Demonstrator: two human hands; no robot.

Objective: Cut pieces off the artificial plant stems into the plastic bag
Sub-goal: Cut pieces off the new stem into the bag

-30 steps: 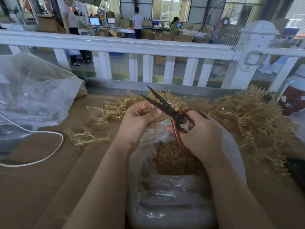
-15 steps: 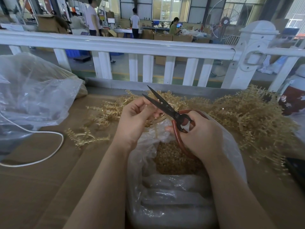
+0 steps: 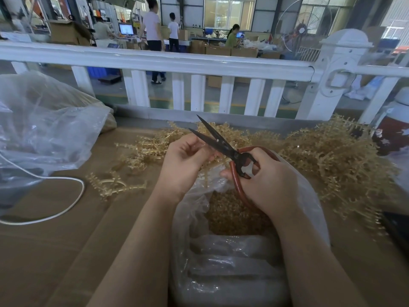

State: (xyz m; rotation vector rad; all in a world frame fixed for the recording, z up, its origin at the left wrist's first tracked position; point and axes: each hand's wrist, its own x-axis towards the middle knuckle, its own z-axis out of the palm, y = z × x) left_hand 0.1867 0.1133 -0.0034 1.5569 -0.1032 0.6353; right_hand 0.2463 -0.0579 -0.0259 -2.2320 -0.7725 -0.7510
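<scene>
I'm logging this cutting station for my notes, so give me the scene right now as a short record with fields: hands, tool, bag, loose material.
left hand: left hand pinches a pale stem piece beside the blades
right hand: right hand grips the scissors by their red handles
scissors: blades parted, pointing away from the person
plastic bag: plastic bag open below both hands, cut pieces inside
stem pile: stem pile on the table, right of the hands
other: white cable at left; second clear bag far left
</scene>
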